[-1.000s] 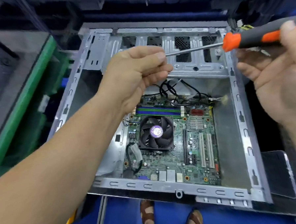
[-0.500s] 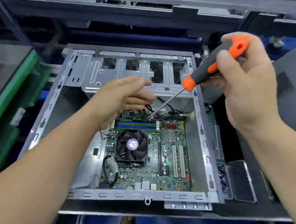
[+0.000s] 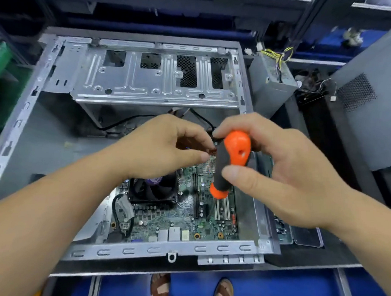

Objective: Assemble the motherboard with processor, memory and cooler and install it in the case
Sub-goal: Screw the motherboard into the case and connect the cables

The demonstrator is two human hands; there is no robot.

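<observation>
**Board's in the case, screwdriver's in my hand**

Biggest thing first: the case [image 3: 128, 88] is lying open on its side, and I'll use it as the landmark for everything. Inside it, on the floor toward my end, sits the motherboard [image 3: 171, 221]. The cooler [image 3: 152, 190] is mounted on the board, fan up, though my left wrist covers its far half. At the far end of the case is the drive cage [image 3: 155, 82], and black cables [image 3: 121, 126] run out from under it.

Outside the case, off its far right corner, there's a power supply [image 3: 270, 82] with yellow wires sticking up. Just off the near right corner sits a clear tray [image 3: 305, 235]; something small is in it, too blurry to call.

My right hand [image 3: 289, 179] is wrapped around the orange-and-black screwdriver [image 3: 230, 164], held over the board with the shaft pointing down near the white slots [image 3: 222, 209]. The tip is hard to make out. My left hand [image 3: 165, 147] is over the middle of the case, thumb and fingertips pinched together beside the handle; whether anything's between them, I can't tell. The memory is hidden under my hands.
</observation>
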